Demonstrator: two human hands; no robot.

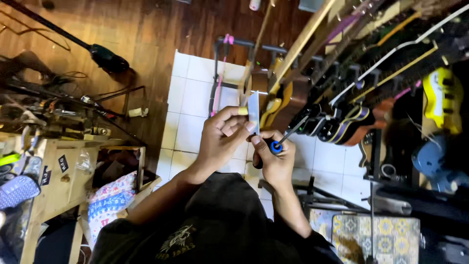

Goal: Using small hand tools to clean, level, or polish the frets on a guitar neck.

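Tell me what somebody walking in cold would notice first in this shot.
Dead centre, the left hand pinches a thin pale strip upright, while the right hand grips a screwdriver with a blue-and-black handle beside it. Filling the upper right, a row of guitars leans in a rack over the white tiled floor. At far left stands a cluttered wooden workbench.

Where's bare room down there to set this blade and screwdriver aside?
Bare white tile floor shows left of the left hand, bordered by the wood floor and the workbench. More tile lies right of the right hand, below the guitars. The workbench top and the guitar rack are crowded.
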